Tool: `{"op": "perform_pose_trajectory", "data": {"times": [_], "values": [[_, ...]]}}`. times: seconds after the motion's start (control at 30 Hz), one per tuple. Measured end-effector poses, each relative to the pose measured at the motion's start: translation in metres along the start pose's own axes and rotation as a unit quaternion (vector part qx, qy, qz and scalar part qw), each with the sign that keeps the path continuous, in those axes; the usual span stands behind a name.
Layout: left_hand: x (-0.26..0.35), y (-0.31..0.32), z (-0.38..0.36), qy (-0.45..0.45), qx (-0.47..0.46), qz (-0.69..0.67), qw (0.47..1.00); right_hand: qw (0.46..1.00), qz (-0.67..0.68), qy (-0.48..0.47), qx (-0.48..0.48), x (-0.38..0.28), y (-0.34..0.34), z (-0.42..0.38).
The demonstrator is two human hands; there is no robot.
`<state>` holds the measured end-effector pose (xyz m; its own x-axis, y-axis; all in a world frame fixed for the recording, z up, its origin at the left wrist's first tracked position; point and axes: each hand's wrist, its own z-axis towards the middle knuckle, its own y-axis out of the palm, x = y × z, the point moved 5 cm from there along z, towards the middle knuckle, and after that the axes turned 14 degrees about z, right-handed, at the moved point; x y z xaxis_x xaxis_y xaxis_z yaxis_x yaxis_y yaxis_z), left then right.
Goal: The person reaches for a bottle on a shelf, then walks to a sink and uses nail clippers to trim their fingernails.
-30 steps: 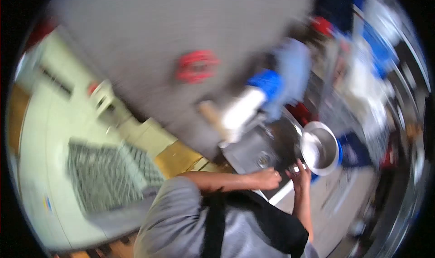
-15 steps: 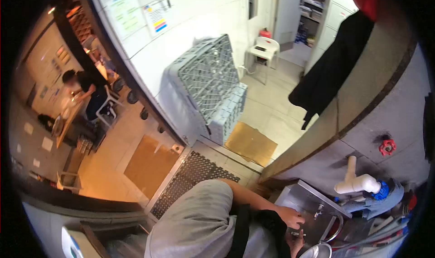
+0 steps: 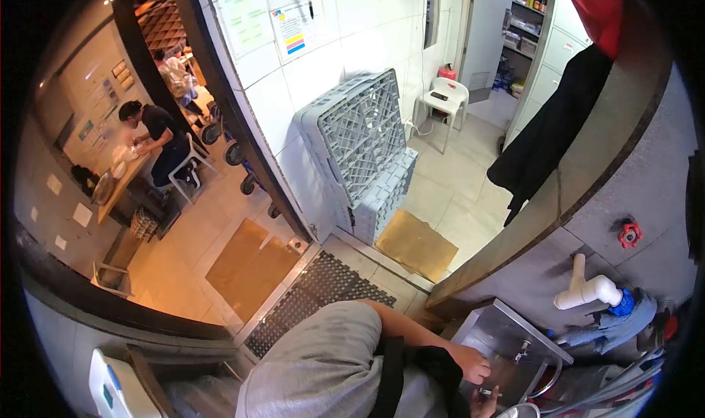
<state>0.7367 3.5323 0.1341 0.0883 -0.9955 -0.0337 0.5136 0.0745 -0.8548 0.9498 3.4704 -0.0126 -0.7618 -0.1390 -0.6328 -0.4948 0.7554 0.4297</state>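
The view has swung; left grip (image 3: 471, 364) curled together, right grip (image 3: 484, 404) unclear, by boxy steel sink (image 3: 486, 336).

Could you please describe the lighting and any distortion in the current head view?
In the head view, straight lines bow and the corners are black; light is orange around the seated person, whiter on the tiled wall; the sink is dimmer.

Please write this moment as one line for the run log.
left hand: curled at sink, contents unclear | right hand: near round container, contents unclear | red valve: on wall
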Motion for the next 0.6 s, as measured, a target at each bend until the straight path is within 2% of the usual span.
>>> {"op": "perform_pose_trajectory", "data": {"times": [0.1, 0.17, 0.2, 0.23, 0.27, 0.3, 0.33, 0.37, 0.4, 0.43, 0.47, 0.53, 0.6], "values": [[0.005, -0.027, 0.014, 0.024, 0.11, 0.048, 0.992, 0.999, -0.003, -0.023, 0.042, -0.005, -0.021, -0.004], [0.004, -0.019, 0.02, 0.012, 0.079, 0.031, 0.996, 0.997, 0.008, -0.04, 0.062, -0.008, -0.036, -0.008], [0.006, -0.011, 0.023, 0.014, 0.063, 0.013, 0.998, 0.998, 0.025, -0.013, 0.047, -0.008, -0.044, -0.004], [0.01, 0.0, 0.027, 0.055, 0.075, 0.062, 0.994, 0.998, -0.045, -0.037, 0.02, -0.011, -0.054, 0.005], [0.01, 0.008, 0.031, 0.088, 0.106, 0.029, 0.99, 0.997, 0.045, -0.056, 0.007, -0.017, -0.021, -0.031], [0.009, 0.021, 0.032, 0.091, 0.077, 0.003, 0.993, 0.992, 0.086, -0.091, 0.036, -0.025, 0.007, -0.062], [0.006, -0.003, 0.037, 0.065, 0.063, -0.01, 0.996, 0.992, 0.064, -0.111, 0.021, -0.029, 0.002, -0.058], [0.004, -0.003, 0.047, 0.097, 0.056, -0.054, 0.992, 0.988, 0.092, -0.116, 0.044, -0.033, 0.005, -0.063], [0.004, -0.008, 0.055, 0.108, 0.128, -0.043, 0.985, 0.985, 0.073, -0.147, 0.052, -0.042, 0.004, -0.073], [0.006, -0.01, 0.062, 0.099, 0.099, -0.022, 0.99, 0.977, 0.075, -0.174, 0.093, -0.047, 0.003, -0.081], [0.008, -0.01, 0.063, 0.127, 0.039, 0.0, 0.991, 0.968, 0.109, -0.207, 0.095, -0.05, -0.001, -0.083], [0.016, 0.008, 0.072, 0.148, -0.066, 0.09, 0.983, 0.945, 0.158, -0.276, 0.074, -0.066, 0.014, -0.111], [0.017, 0.007, 0.077, 0.2, -0.126, 0.117, 0.965, 0.912, 0.225, -0.339, 0.051, -0.076, 0.026, -0.132]]}}
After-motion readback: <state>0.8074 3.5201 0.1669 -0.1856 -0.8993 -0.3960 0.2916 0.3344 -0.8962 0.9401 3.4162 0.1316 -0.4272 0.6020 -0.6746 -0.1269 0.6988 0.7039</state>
